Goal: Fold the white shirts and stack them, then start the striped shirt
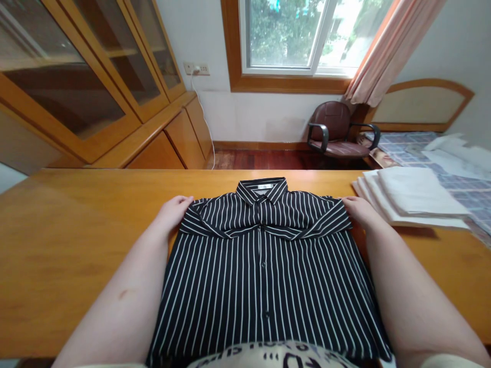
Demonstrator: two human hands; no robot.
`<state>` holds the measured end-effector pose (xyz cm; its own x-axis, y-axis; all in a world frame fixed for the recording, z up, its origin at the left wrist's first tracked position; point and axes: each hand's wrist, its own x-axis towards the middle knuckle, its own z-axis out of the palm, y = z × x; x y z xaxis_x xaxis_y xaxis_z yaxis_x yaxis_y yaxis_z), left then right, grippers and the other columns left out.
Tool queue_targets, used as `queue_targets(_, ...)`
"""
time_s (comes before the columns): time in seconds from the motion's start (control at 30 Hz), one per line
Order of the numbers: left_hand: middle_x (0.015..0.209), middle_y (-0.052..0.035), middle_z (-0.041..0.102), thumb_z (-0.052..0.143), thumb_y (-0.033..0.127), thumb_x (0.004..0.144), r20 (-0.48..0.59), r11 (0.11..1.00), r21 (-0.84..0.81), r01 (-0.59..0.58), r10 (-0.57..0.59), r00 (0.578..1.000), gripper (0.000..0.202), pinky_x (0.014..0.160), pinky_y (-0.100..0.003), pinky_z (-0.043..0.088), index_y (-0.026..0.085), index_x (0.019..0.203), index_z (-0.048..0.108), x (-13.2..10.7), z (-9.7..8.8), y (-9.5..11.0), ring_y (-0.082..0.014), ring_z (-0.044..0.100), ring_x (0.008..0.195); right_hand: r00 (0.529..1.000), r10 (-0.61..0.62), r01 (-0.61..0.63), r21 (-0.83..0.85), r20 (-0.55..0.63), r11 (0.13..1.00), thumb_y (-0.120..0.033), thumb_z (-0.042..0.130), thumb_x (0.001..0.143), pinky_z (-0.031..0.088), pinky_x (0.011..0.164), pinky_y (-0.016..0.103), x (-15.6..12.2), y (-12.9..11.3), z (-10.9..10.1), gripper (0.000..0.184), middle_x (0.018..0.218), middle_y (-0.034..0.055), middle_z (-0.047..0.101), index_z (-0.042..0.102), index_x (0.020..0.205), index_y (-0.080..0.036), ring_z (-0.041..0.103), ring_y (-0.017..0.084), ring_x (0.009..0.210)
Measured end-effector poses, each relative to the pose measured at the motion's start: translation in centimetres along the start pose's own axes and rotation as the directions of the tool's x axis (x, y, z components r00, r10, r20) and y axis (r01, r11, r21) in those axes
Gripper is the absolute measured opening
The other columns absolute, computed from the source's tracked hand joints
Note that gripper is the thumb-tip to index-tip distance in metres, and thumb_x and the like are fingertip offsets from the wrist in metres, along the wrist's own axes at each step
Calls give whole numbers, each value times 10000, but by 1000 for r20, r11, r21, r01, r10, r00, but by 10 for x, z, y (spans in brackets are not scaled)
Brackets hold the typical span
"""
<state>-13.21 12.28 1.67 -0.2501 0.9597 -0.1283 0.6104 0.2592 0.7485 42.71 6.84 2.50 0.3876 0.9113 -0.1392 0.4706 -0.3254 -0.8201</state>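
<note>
A black shirt with white stripes (230, 276) lies front up on the wooden table (76, 245), buttoned, its collar toward the far edge. Both sleeves are folded inward across the chest. At the shirt's left shoulder edge, my left hand (174, 210) pinches the fabric between thumb and fingers. My right hand (358, 210) grips the opposite shoulder edge in the same way. The shirt's hem runs down to the near table edge, partly hidden by my own printed top (276, 356).
A stack of folded white cloths (414, 194) sits on the table's right, close to my right hand. Beyond the table are a brown armchair (337, 128), a bed (452, 163) and a window (284, 41). Glass-door cabinets (115, 66) line the left wall.
</note>
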Motion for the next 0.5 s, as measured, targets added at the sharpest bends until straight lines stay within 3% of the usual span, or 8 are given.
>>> queue_targets(0.07,880,-73,717,602,569,689,-16,1000,5,-31,31,999,390,738,-316,486,202,795,681,2,4,-2,-260,647,875,999,48,-49,-84,-20,995,-408,672,640,426,465,283,-1,-3,5,242,548,88,649,673,666,-167,605,223,555)
queue_targets(0.2,907,-77,721,650,481,644,18,980,-197,25,-22,1000,357,761,-321,498,186,841,686,1,8,-2,-242,658,867,998,55,-58,-101,-28,993,-324,679,599,448,533,277,-3,-6,12,178,606,82,679,685,671,-161,634,234,645)
queue_targets(0.4,638,0,671,760,258,474,214,904,-403,143,-59,975,544,617,-288,491,189,1005,663,-13,5,10,-178,629,612,987,-29,10,-123,-159,992,-403,701,594,443,533,278,1,0,11,249,636,70,686,663,674,-171,622,213,624)
queue_targets(0.5,631,-7,666,757,341,517,174,914,-371,162,-103,979,480,556,-278,469,188,966,679,-12,5,11,-169,609,565,987,-53,19,-214,-152,977,-487,672,636,412,494,281,2,1,10,313,576,62,661,649,649,-175,597,201,569)
